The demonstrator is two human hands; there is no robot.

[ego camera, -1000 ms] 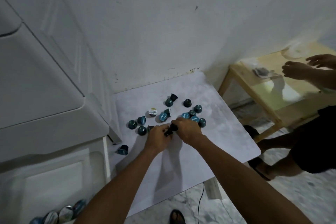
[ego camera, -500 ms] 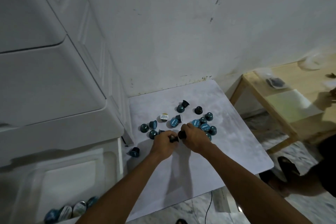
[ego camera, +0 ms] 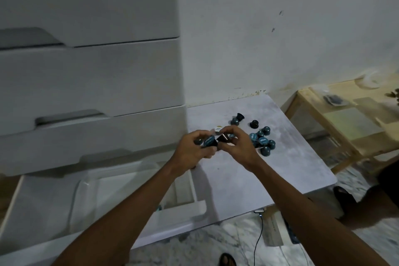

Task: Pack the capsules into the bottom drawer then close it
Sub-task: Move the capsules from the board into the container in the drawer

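Half a second ago both your hands were down on the table [ego camera: 280,170], raking capsules together near its middle. Now they are lifted off the surface and sit over the table's left edge, just beside the drawer unit [ego camera: 90,75].

Your left hand [ego camera: 192,151] is curled round teal capsules [ego camera: 207,141]. At least two show between the fingers, but the exact count is not readable. Your right hand [ego camera: 238,147] pinches one dark capsule [ego camera: 223,138] between thumb and fingertips, touching the load in the left hand. It looks like you are passing it across or stacking it.

The view has swung left, so the bottom drawer [ego camera: 187,208] is now mostly in frame. It is pulled open below and left of your hands. Its floor is blurred, so I cannot tell what is in it from here.

The loose capsules [ego camera: 262,141] are unchanged. The main cluster lies toward the table's far right, with two dark ones nearer the far edge.

Judgement: gathering has turned into carrying. This handful is ready to go down into the drawer. Roughly a dozen capsules remain on the table, so there are several more trips before you close it.
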